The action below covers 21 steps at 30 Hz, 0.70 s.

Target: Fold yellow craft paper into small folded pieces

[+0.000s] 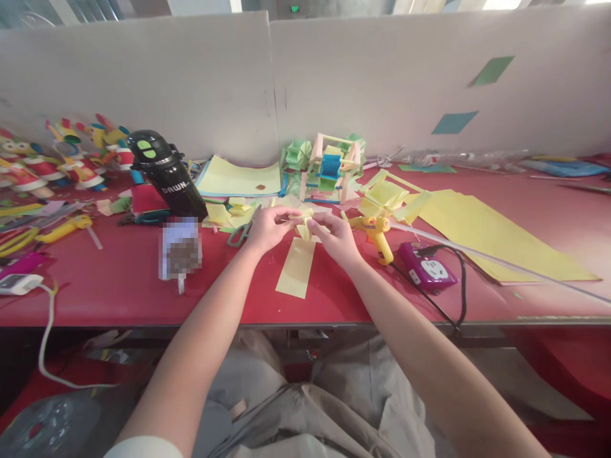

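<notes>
Between my two hands, just above the red tabletop (248, 299), is a small piece of folded yellow paper (305, 228). The fingers of my left hand (273, 226) pinch its left side, while my right hand (337, 236) grips it from the right with the thumb on top. A pale yellow paper strip (296, 268) lies flat right below them. Green-handled scissors (238, 235) rest partly hidden behind my left hand. To the right of my right hand is a yellow glue gun (379, 236).
A black bottle (167, 175) stands at left, near colourful paper figures (79, 156). Behind my hands stands a paper wheel model (330, 166). On the right are a purple power socket (427, 267) with a black cord and large yellow sheets (496, 235). A white partition (191, 83) closes the back.
</notes>
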Each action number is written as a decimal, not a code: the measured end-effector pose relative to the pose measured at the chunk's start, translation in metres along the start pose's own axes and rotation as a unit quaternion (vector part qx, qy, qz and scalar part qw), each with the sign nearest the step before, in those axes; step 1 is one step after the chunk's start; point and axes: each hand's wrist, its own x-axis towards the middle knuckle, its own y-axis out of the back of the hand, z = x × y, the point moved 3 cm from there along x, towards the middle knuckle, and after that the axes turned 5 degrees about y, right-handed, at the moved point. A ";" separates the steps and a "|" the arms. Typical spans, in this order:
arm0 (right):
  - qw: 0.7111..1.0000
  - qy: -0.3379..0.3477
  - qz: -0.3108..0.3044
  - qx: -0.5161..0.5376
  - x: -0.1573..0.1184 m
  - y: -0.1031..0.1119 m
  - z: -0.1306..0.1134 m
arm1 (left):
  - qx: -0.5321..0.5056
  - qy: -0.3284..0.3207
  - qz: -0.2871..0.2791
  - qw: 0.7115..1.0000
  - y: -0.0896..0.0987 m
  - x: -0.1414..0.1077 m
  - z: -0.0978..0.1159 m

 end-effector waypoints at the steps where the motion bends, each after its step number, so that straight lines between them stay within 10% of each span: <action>1: 1.000 -0.004 -0.001 -0.001 0.000 0.000 0.000 | 0.001 -0.005 -0.003 1.000 0.000 0.000 0.001; 21: 0.999 -0.032 -0.010 0.020 0.000 0.000 0.007 | -0.001 0.013 -0.022 1.000 -0.005 -0.004 0.005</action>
